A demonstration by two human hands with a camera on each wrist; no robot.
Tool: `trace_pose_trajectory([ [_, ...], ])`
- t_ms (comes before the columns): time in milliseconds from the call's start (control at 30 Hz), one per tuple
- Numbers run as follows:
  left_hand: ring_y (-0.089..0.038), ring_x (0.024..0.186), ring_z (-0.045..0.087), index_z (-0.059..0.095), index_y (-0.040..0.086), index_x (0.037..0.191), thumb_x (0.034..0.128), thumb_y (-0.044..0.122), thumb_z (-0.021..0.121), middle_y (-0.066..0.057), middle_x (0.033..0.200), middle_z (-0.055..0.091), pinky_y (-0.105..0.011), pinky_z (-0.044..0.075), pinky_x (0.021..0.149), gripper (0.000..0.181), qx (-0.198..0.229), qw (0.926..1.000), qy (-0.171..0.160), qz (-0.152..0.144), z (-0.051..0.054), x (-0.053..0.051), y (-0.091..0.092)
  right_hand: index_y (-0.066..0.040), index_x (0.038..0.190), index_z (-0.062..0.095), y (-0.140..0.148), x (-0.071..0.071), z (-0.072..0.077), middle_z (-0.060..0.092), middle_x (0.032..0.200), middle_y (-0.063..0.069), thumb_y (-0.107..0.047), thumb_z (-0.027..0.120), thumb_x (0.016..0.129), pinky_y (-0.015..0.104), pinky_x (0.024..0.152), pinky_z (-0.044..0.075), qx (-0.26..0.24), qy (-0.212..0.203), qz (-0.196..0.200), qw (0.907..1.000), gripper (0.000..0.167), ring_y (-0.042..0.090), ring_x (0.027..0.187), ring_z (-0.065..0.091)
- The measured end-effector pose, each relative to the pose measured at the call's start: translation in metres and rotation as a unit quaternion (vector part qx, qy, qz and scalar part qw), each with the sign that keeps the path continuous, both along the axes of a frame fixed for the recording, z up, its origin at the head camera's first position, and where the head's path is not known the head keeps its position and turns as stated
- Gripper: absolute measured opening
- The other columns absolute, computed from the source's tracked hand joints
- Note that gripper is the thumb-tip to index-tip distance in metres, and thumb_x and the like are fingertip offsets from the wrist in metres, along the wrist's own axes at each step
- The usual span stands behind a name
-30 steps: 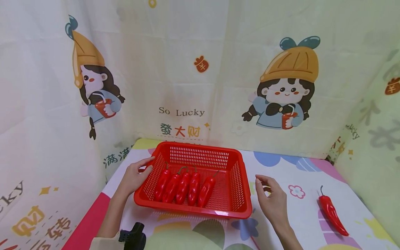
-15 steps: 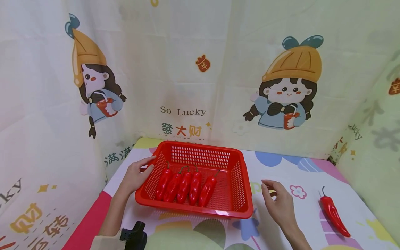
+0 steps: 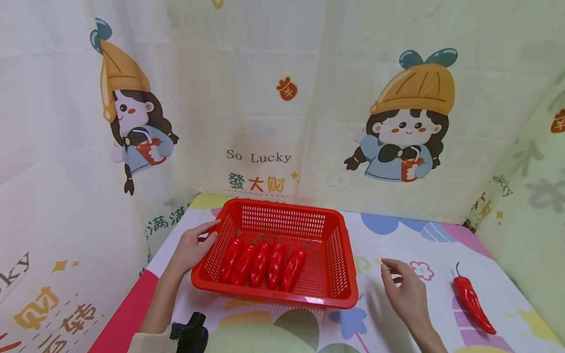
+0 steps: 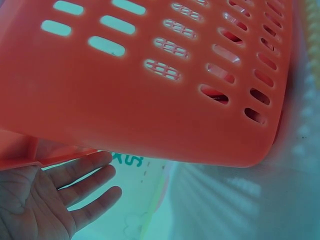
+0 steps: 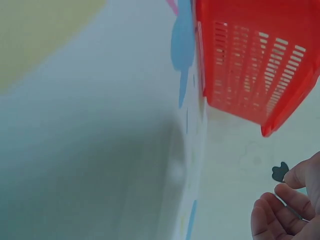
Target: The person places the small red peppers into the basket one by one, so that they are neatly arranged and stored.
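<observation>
A red slotted plastic basket (image 3: 314, 274) stands on the table, with several red chili peppers (image 3: 260, 264) side by side in its left and middle part. My left hand (image 3: 191, 249) holds the basket's left rim, thumb and index finger at the edge. Beneath that rim, other fingers (image 4: 90, 175) extend fairly straight in the left wrist view. To the right of the basket, my right hand (image 3: 407, 291) hovers apart from it with loosely bent fingers and nothing in them. Farther right, a single red chili pepper (image 3: 473, 303) with a dark stem lies on the table.
A colourfully printed cloth (image 3: 328, 340) covers the table. Behind and at both sides hang pale printed curtains (image 3: 322, 122). A black device (image 3: 192, 333) is strapped near my left wrist.
My right hand has moved rightward, away from the basket and nearer the lone chili pepper. The left hand stays at the basket's rim, and the peppers have not moved.
</observation>
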State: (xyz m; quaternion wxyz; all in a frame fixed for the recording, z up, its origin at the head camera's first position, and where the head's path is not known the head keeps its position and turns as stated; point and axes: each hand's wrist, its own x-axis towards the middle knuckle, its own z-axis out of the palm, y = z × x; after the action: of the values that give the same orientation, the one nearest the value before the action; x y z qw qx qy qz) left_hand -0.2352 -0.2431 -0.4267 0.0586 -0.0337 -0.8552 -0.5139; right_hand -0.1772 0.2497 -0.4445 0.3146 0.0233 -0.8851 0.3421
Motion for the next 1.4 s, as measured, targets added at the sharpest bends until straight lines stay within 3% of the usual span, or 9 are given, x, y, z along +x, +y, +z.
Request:
trace_pose_trajectory([
  [400,-0.031,0.099,0.069,0.055,0.010,0.148,0.1021,0.019,0.060,-0.024,0.143,0.058,-0.036,0.064,0.071,0.047,-0.001,1.0000,-0.001,-0.002,-0.001,0.001,0.000,0.001,0.108,0.074,0.030,0.001,0.001,0.075,0.095,0.015,-0.003,0.072,0.090,0.003,0.065,0.045,0.014,-0.007,-0.048,0.9987,0.018,-0.023,0.078,0.047],
  [667,-0.030,0.098,0.070,0.055,0.010,0.148,0.1024,0.018,0.060,-0.025,0.142,0.058,-0.036,0.064,0.070,0.046,-0.001,1.0000,-0.002,-0.004,-0.001,0.001,-0.001,0.002,0.113,0.073,0.046,0.003,0.005,0.074,0.104,0.022,-0.008,0.070,0.094,0.000,0.063,0.038,0.015,-0.060,-0.096,0.9934,0.022,-0.007,0.074,0.056],
  [733,-0.030,0.097,0.070,0.055,0.010,0.148,0.1023,0.018,0.060,-0.025,0.141,0.058,-0.036,0.064,0.070,0.046,-0.001,1.0000,-0.003,-0.005,-0.002,0.001,-0.001,0.001,0.114,0.073,0.050,0.003,0.006,0.074,0.105,0.021,-0.010,0.069,0.094,0.000,0.063,0.037,0.013,-0.068,-0.110,0.9915,0.023,-0.009,0.075,0.054],
  [867,-0.030,0.097,0.070,0.056,0.009,0.147,0.1022,0.017,0.060,-0.025,0.141,0.058,-0.036,0.064,0.069,0.046,-0.002,1.0000,0.000,-0.005,-0.002,0.000,0.000,0.003,0.118,0.071,0.060,0.005,0.009,0.072,0.109,0.025,-0.012,0.066,0.096,0.001,0.061,0.036,0.006,-0.090,-0.126,0.9880,0.027,0.016,0.084,0.068],
  [900,-0.030,0.096,0.070,0.056,0.009,0.147,0.1022,0.017,0.060,-0.025,0.141,0.058,-0.036,0.064,0.070,0.046,-0.001,1.0000,0.000,-0.005,-0.002,0.000,0.000,0.002,0.118,0.071,0.063,0.005,0.010,0.073,0.110,0.025,-0.013,0.066,0.096,0.001,0.061,0.035,0.003,-0.092,-0.131,0.9870,0.027,0.008,0.082,0.066],
  [967,-0.029,0.096,0.070,0.055,0.009,0.147,0.1022,0.017,0.060,-0.026,0.141,0.058,-0.036,0.064,0.070,0.046,0.000,1.0000,0.000,-0.006,-0.002,0.000,0.000,0.003,0.120,0.070,0.068,0.005,0.011,0.072,0.111,0.026,-0.014,0.066,0.097,0.001,0.061,0.035,-0.004,-0.096,-0.141,0.9853,0.029,0.004,0.082,0.066],
  [1033,-0.028,0.095,0.070,0.055,0.008,0.147,0.1021,0.017,0.060,-0.026,0.141,0.058,-0.036,0.064,0.070,0.046,0.001,1.0000,0.000,-0.007,-0.001,0.001,0.000,0.003,0.119,0.071,0.073,0.006,0.012,0.072,0.111,0.026,-0.014,0.065,0.097,0.001,0.061,0.034,-0.010,-0.093,-0.151,0.9841,0.028,-0.017,0.074,0.051],
  [1100,-0.028,0.094,0.070,0.055,0.008,0.147,0.1020,0.017,0.060,-0.026,0.140,0.059,-0.036,0.064,0.070,0.046,0.001,1.0000,0.001,-0.008,-0.001,0.001,0.000,0.003,0.119,0.071,0.077,0.008,0.012,0.072,0.110,0.026,-0.014,0.065,0.097,0.001,0.061,0.034,-0.015,-0.090,-0.158,0.9833,0.029,-0.029,0.071,0.035],
  [1400,-0.029,0.092,0.071,0.056,0.009,0.147,0.1022,0.015,0.059,-0.026,0.139,0.060,-0.034,0.063,0.068,0.046,0.000,1.0000,0.001,-0.005,0.000,0.000,0.000,0.002,0.117,0.071,0.099,0.010,0.010,0.072,0.107,0.026,-0.014,0.064,0.096,0.009,0.062,0.035,-0.013,-0.076,-0.181,0.9805,0.027,-0.032,0.068,0.032],
])
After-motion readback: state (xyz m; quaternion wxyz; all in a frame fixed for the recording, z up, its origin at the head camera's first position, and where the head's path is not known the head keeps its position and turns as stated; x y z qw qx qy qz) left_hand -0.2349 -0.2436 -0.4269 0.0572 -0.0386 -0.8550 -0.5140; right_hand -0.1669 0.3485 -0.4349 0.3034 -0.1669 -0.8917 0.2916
